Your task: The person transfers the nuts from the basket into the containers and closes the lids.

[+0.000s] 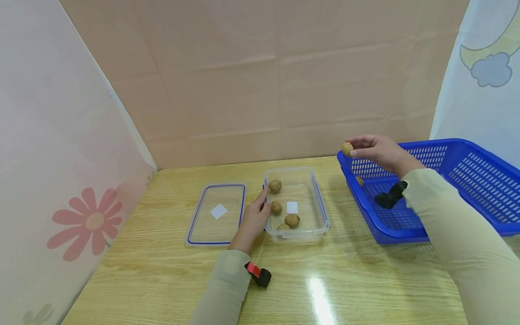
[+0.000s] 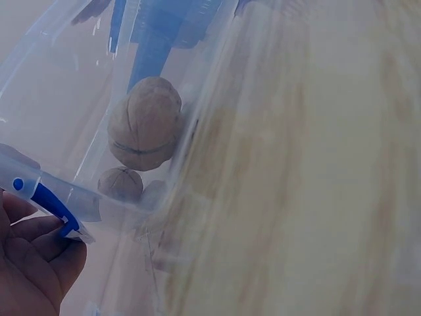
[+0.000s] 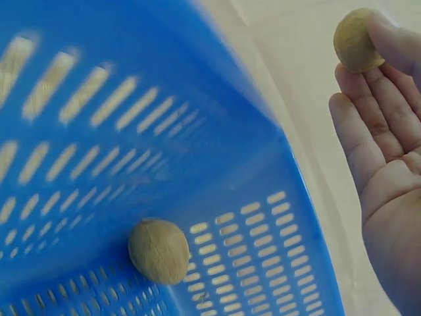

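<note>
My right hand point(image 1: 375, 151) pinches a walnut point(image 1: 347, 149) between thumb and fingertips, above the near-left corner of the blue basket point(image 1: 359, 216). Inside that basket, by its left wall, lies another walnut point(image 3: 158, 251). My left hand point(image 1: 253, 219) grips the left side of a clear plastic container point(image 1: 321, 203), its fingers at the blue-edged side latch point(image 2: 56, 204). Several walnuts, among them a rear one point(image 1: 275, 186) and a front one point(image 1: 292, 220), lie along the container's left and front.
Left of the container, a clear lid point(image 1: 211, 228) with a blue seal lies flat on the wooden table point(image 1: 154, 271). A white square point(image 1: 292, 207) shows in the container. Behind the table hangs a pinkish cloth point(image 1: 227, 90).
</note>
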Demonstrator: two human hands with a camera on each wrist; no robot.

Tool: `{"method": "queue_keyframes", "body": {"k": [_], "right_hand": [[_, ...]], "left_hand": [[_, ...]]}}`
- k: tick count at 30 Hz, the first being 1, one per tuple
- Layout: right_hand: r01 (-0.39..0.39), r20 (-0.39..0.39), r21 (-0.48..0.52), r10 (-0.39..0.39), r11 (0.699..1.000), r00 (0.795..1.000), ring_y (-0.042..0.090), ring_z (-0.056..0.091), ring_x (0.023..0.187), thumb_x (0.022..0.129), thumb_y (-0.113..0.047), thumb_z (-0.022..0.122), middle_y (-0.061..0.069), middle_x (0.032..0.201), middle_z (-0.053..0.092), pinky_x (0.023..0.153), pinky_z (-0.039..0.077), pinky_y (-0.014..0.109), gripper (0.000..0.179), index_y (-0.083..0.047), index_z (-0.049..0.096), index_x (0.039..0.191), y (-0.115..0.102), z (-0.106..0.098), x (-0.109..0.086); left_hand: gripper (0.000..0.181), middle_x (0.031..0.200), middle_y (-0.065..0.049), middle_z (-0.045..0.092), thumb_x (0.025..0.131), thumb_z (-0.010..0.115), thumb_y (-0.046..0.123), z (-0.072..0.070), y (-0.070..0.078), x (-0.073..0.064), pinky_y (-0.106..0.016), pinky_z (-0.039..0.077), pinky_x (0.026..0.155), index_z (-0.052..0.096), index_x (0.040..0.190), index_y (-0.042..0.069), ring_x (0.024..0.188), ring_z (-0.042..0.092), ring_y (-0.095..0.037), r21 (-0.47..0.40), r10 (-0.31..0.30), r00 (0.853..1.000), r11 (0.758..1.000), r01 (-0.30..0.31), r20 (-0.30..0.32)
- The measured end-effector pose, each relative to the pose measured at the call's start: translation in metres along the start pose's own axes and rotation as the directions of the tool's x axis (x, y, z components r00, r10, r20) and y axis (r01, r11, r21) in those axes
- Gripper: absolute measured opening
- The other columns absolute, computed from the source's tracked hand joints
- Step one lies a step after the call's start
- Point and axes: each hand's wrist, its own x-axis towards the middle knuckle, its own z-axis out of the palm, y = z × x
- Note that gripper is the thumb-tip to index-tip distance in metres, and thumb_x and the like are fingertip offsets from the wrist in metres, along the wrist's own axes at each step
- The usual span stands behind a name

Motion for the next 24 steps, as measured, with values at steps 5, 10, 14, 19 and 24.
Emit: {"method": "queue_keyframes", "body": {"k": [5,10,14,19,24], "right_hand": [[-0.013,-0.015,0.019,0.014,1.0,1.0,0.002,0.061,0.093,0.087,-0.007,0.063,-0.015,0.095,0.067,0.081,0.047,0.013,0.03,-0.023,0.065,0.112,-0.008,0.007,0.001],[0.021,0.007,0.072,-0.021,0.997,1.0,0.003,0.061,0.092,0.087,-0.003,0.061,-0.013,0.095,0.068,0.081,0.047,0.014,0.03,-0.024,0.066,0.108,-0.013,0.012,0.005],[0.058,0.039,0.112,-0.062,0.992,0.997,0.004,0.062,0.092,0.087,0.0,0.06,-0.012,0.095,0.068,0.081,0.048,0.015,0.031,-0.025,0.067,0.105,-0.016,0.018,0.009],[0.077,0.072,0.15,-0.088,0.986,0.994,0.004,0.062,0.092,0.087,0.002,0.059,-0.011,0.095,0.068,0.081,0.049,0.016,0.032,-0.025,0.068,0.102,-0.018,0.026,0.015],[0.073,0.091,0.169,-0.089,0.983,0.992,0.004,0.061,0.093,0.086,0.003,0.06,-0.011,0.095,0.069,0.082,0.049,0.016,0.032,-0.024,0.068,0.102,-0.022,0.035,0.02]], "left_hand": [[0.049,0.149,0.005,0.029,0.098,0.042,0.023,0.0,0.0,0.0,-0.04,0.025,0.112,0.031,0.145,0.022,0.137,0.027,-0.022,-0.008,0.003,1.0,1.0,-0.003,0.0],[0.049,0.149,0.004,0.029,0.098,0.042,0.024,0.0,0.0,0.0,-0.039,0.025,0.112,0.031,0.145,0.022,0.137,0.027,-0.022,-0.006,0.006,1.0,1.0,-0.006,-0.003],[0.049,0.149,0.004,0.028,0.098,0.042,0.024,-0.001,0.0,0.0,-0.039,0.024,0.112,0.031,0.145,0.022,0.137,0.027,-0.022,0.0,0.004,1.0,1.0,-0.004,-0.006],[0.049,0.149,0.003,0.029,0.098,0.042,0.024,-0.001,-0.001,0.0,-0.04,0.025,0.111,0.031,0.145,0.022,0.136,0.028,-0.024,0.005,0.003,1.0,1.0,-0.003,-0.009],[0.049,0.149,0.002,0.03,0.098,0.042,0.024,-0.002,-0.001,0.0,-0.041,0.025,0.111,0.032,0.145,0.022,0.136,0.029,-0.025,0.004,0.011,1.0,1.0,-0.011,-0.013]]}}
